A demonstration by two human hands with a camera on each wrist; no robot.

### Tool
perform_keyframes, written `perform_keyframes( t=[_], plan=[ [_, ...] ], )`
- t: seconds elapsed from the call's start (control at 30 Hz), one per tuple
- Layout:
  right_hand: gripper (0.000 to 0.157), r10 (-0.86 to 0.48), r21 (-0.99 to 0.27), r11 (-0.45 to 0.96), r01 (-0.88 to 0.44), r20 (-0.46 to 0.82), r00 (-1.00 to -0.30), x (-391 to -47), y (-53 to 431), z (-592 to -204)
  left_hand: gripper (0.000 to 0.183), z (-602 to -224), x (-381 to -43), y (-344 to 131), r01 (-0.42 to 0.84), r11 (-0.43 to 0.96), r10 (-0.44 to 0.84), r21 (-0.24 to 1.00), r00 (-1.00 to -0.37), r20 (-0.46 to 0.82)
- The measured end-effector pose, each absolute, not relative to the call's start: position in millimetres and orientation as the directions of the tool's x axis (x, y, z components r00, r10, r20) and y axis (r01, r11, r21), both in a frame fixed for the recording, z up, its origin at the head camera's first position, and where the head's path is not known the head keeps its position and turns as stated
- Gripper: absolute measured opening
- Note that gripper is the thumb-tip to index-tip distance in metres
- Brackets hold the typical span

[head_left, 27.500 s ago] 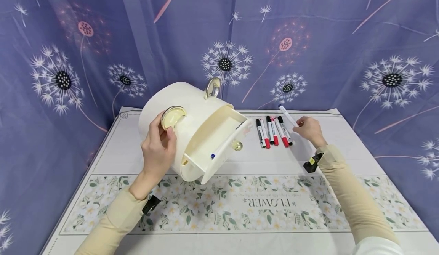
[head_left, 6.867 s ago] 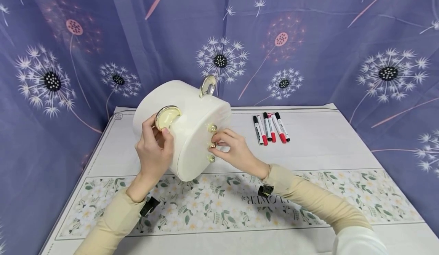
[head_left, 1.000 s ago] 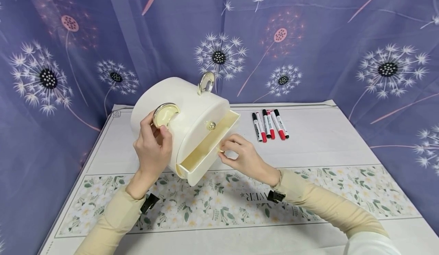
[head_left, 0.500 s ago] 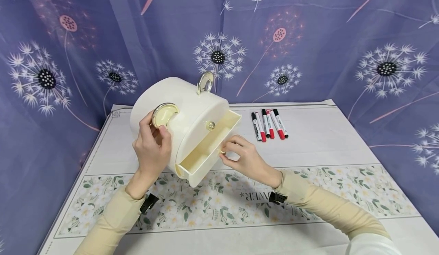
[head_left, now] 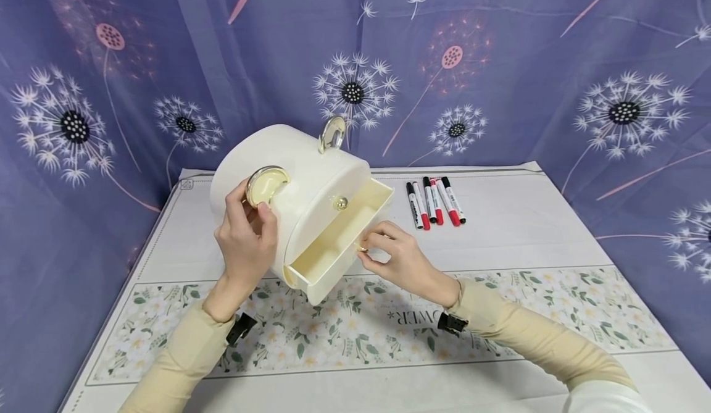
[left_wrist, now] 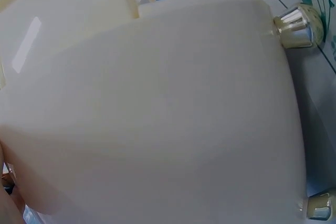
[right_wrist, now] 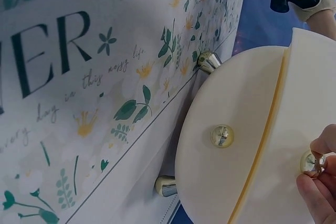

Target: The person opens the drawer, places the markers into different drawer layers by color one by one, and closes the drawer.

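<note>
A cream-white rounded storage box (head_left: 278, 147) with gold-rimmed round ears stands at the left of the table. My left hand (head_left: 247, 243) grips its near ear (head_left: 266, 186) between thumb and fingers. The middle drawer (head_left: 330, 277) is pulled well out, and its bare inside faces up in the head view. With thumb and fingertips, my right hand (head_left: 402, 258) pinches that drawer's gold knob (right_wrist: 308, 163). Above it, the top drawer's knob (head_left: 341, 203) sits on a shut front. Lower down, the right wrist view shows the bottom drawer's knob (right_wrist: 222, 136).
Several whiteboard markers (head_left: 439, 203) with black and red caps lie side by side right of the box. Small gold feet (left_wrist: 299, 26) support the box. A floral-printed mat (head_left: 355, 333) covers the table, with a purple curtain (head_left: 266, 49) behind.
Earlier, the right hand held a blue-capped marker beside an open drawer. Later, all drawers stood shut with the hand at the middle knob. Since then the middle drawer has slid out, slightly further this last second.
</note>
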State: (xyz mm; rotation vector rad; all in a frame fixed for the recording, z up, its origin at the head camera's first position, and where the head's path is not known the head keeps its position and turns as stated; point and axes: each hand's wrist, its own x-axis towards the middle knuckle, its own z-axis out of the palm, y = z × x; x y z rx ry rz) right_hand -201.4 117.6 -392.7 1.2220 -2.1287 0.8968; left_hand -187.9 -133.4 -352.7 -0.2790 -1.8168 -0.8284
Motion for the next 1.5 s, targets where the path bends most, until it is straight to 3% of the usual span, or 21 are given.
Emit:
perform_keyframes(
  t=[0.87,1.07,1.23,1.5],
  plan=[
    [0.012,-0.526,-0.307,0.335,-0.891,0.723,-0.447,-201.5,121.5,-392.6,0.038,-353.3,-188.7,-133.7,0.546,0.725,-0.201,0.419,-0.413,0.888],
    [0.003,-0.465,-0.327,0.325,-0.887,0.761,-0.452,-203.7,124.8,-392.8,0.039,-352.4,-189.0,-133.6,0.549,0.727,-0.194,0.413,-0.413,0.89],
    [0.019,-0.405,-0.327,0.349,-0.878,0.792,-0.456,-209.1,130.0,-395.4,0.038,-352.0,-188.7,-133.7,0.546,0.728,-0.199,0.414,-0.409,0.891],
    [0.028,-0.363,-0.363,0.414,-0.835,0.775,-0.517,-217.4,138.7,-402.5,0.038,-352.7,-188.3,-133.5,0.545,0.729,-0.203,0.414,-0.406,0.891]
  ],
)
